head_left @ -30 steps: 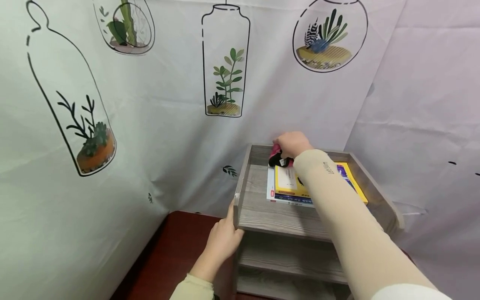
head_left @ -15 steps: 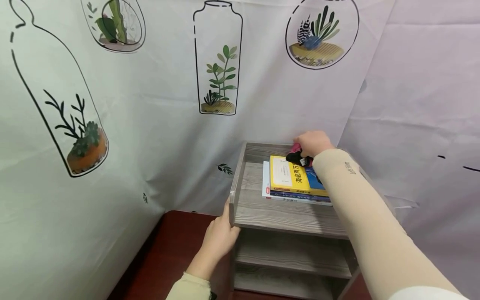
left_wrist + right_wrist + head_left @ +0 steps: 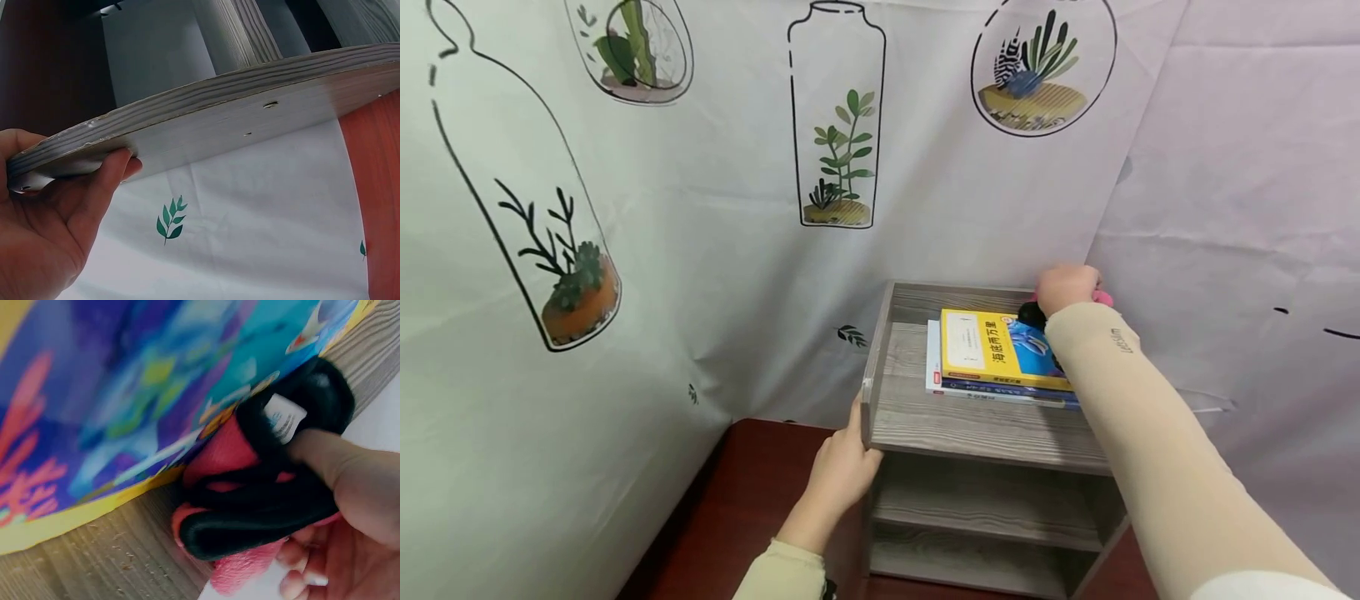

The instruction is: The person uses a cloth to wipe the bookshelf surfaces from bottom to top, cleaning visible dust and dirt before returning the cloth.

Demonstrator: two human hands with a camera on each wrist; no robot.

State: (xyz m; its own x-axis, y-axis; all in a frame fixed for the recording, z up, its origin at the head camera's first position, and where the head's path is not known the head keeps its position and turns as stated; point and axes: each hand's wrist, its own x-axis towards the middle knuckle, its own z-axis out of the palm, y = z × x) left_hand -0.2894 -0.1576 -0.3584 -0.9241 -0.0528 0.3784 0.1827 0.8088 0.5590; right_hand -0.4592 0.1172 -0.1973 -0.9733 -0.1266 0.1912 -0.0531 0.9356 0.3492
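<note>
My right hand (image 3: pixel 1067 287) holds a crumpled pink cloth with black edging (image 3: pixel 225 453) at the back right of the grey wood-grain shelf unit's top (image 3: pixel 917 421). In the right wrist view the cloth touches the wood beside the books, and the thumb presses on it near a white label. A stack of books (image 3: pixel 968 342), the top one yellow and blue, lies just in front of that hand; the forearm hides its right end. My left hand (image 3: pixel 842 471) grips the unit's left side panel (image 3: pixel 187 103), fingers and thumb on opposite faces.
Lower shelves (image 3: pixel 985 500) stand beneath the top, which has raised sides. The unit rests on a dark red surface (image 3: pixel 760 492). A white backdrop (image 3: pixel 737 250) printed with plants in jars hangs close behind and to the right.
My right hand has moved right along the back edge with the cloth, uncovering more of the top book's cover. The left hand keeps its grip on the panel. The head view has shifted slightly.
</note>
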